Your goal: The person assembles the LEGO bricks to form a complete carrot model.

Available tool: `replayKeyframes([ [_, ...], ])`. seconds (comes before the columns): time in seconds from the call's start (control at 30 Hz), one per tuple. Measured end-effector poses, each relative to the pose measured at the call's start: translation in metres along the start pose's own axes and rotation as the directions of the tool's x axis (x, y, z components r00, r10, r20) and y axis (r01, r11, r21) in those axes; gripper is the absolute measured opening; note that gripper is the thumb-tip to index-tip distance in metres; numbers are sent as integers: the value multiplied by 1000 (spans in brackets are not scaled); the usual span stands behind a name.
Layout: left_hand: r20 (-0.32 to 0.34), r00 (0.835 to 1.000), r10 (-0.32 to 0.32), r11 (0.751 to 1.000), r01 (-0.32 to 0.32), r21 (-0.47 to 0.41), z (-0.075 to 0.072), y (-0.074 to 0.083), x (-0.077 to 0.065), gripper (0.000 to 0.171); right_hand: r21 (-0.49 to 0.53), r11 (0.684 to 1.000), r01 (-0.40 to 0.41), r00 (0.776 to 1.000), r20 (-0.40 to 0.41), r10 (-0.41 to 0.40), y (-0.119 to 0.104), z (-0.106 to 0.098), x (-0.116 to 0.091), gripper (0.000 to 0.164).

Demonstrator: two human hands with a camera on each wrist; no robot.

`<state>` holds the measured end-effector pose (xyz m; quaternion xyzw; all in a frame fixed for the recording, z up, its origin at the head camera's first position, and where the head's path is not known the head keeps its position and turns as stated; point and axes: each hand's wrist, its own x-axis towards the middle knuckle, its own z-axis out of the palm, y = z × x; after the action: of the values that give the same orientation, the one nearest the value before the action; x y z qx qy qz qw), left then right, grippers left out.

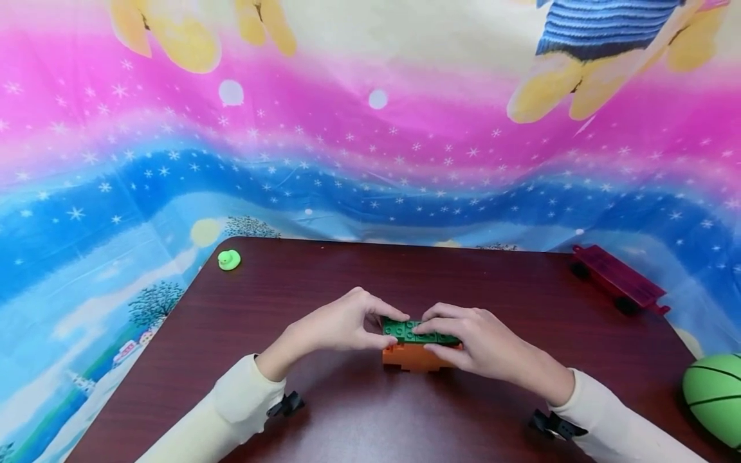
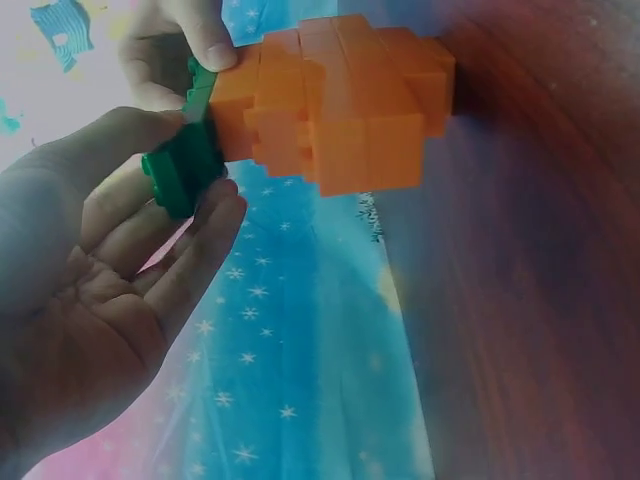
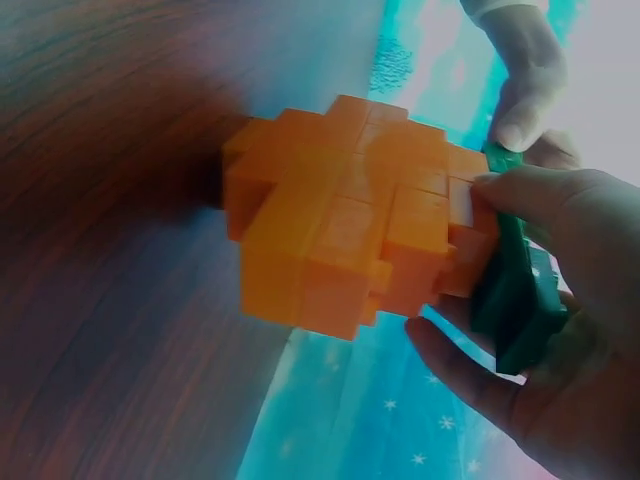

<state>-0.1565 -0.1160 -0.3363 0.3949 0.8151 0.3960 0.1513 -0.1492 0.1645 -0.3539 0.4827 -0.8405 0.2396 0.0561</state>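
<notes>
A stepped build of orange toy bricks stands on the table, wider in its middle layers. Along its top lie studded green bricks. In the head view my left hand pinches the green bricks' left end between thumb and fingers. At the right end my right hand grips green, its index finger lying over the studs. The left wrist view shows a green brick jutting past the orange bricks toward my left palm. From the right wrist, my thumb touches the seam between green and orange.
The dark red-brown table ends at a printed cloth backdrop. A small lime-green duck sits at the far left corner. A red wheeled cart stands at the far right edge, and a green ball lies nearer on the right.
</notes>
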Motion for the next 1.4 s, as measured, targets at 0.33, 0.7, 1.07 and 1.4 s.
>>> replayKeyframes([
  [0.33,40,991,-129,989,125,78,23,-24,0,58,1,983,-185,983,18,184,-7,-10,-18,57],
  [0.7,-4,990,-143,982,143,127,36,-36,-5,17,364,795,-485,874,229,428,19,1,-33,30],
  [1.07,-106,972,-211,967,191,-169,24,-40,-6,58,644,550,-532,804,179,567,31,0,-20,57],
  [1.4,-145,965,-218,914,150,-377,18,-40,-14,62,384,856,-347,917,-52,395,19,8,-14,74],
])
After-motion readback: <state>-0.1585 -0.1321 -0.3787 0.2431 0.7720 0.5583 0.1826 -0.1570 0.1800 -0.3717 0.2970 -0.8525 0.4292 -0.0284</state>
